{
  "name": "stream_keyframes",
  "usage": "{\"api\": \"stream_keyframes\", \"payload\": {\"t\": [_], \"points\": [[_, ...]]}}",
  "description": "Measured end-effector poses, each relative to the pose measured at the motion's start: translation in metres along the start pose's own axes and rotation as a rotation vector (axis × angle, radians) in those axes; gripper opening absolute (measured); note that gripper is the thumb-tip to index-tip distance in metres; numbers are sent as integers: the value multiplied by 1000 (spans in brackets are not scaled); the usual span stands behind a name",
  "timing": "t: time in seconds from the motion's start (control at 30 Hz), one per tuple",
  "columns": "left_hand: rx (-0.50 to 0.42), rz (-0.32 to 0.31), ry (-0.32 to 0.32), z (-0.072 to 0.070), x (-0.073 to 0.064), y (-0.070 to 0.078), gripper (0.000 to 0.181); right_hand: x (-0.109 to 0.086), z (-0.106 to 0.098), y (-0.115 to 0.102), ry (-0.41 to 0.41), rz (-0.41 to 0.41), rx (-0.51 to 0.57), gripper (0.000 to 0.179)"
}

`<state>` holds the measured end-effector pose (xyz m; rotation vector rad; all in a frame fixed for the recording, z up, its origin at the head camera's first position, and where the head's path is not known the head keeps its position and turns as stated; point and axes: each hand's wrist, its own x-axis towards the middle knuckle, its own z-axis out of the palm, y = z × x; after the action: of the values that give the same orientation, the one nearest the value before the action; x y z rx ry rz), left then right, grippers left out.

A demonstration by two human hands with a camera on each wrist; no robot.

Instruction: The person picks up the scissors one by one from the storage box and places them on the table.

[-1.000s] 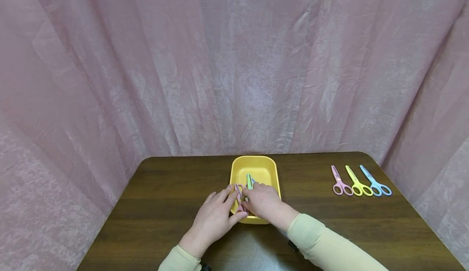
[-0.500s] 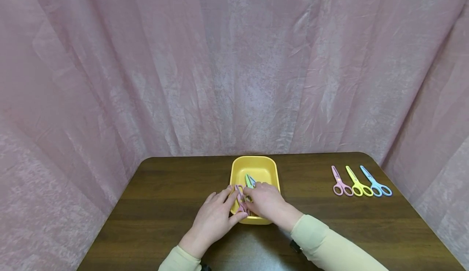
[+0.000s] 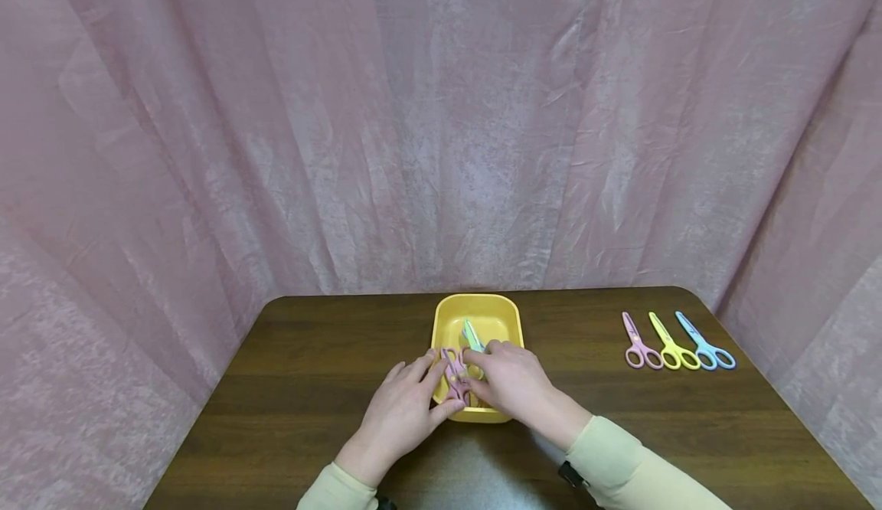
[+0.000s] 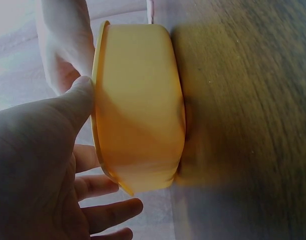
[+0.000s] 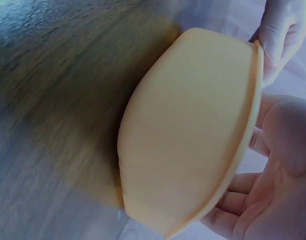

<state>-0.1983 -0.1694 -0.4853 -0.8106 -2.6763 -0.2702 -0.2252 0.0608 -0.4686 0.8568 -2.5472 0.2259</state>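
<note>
My left hand [image 3: 406, 410] grips the near left corner of a yellow plastic tub [image 3: 511, 312], thumb on the near rim and fingertips over the left side. The left wrist view shows that thumb [image 4: 81, 92] pressed at the rim. Inside the tub my right hand [image 3: 513, 380] holds green scissors [image 3: 471, 332] by their handle end, blades pointing away from me. Pink scissors [image 3: 452, 372] lie along the tub's left side between the hands. A bit of blue shows beneath the green blades. In the right wrist view the fingers [image 5: 235, 192] curl behind the tub wall, which hides the scissors.
Pink scissors [image 3: 638, 341], yellow scissors [image 3: 671, 341] and blue scissors [image 3: 704, 341] lie side by side on the right of the brown wooden table [image 3: 331, 334], blades away from me. A pink curtain [image 3: 441, 135] hangs behind and on both sides.
My right hand has shifted slightly to the right inside the tub. The green blades have turned and moved away a little, and more of the pink scissors shows. The left hand has stayed put.
</note>
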Motion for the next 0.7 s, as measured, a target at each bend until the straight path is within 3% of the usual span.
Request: {"api": "stream_keyframes", "payload": {"t": [0.7], "points": [[-3,-11,-11,-1,-1,1,74,-21,-29,26,56,48,24,34]]}}
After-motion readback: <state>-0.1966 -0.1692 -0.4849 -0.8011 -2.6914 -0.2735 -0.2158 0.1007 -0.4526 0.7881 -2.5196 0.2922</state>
